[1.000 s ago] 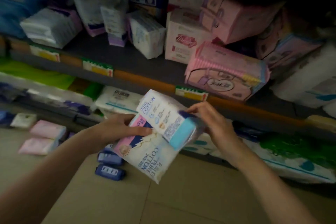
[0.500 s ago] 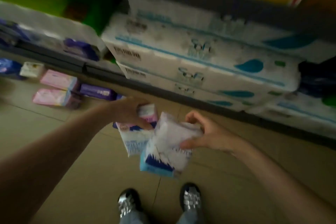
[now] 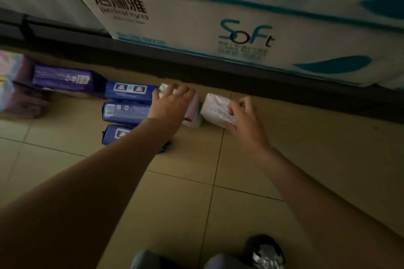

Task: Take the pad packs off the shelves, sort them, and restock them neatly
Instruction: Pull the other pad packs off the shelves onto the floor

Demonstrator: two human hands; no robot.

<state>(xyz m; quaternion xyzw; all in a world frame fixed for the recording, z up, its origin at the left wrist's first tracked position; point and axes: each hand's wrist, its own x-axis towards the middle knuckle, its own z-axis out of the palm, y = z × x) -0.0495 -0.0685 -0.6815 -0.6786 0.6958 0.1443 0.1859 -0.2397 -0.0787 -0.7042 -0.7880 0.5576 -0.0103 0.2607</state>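
Both packs have come down from chest height to the floor [image 3: 218, 170]. Two white packs lie apart: left hand [image 3: 172, 105] covers one [image 3: 193, 113], right hand [image 3: 244, 120] pinches the other [image 3: 215, 107]. Three blue packs [image 3: 126, 112] lie left.

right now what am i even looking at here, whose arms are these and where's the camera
There is no machine here. A person wears the camera on their head, so you look down along their own two bare arms at a tiled shop floor. The left hand lies over a pink and white pad pack; the right hand grips a white pad pack. Both packs sit on the floor, side by side. Left of them lie blue packs. Above, a big white Soft carton sits on the bottom shelf.
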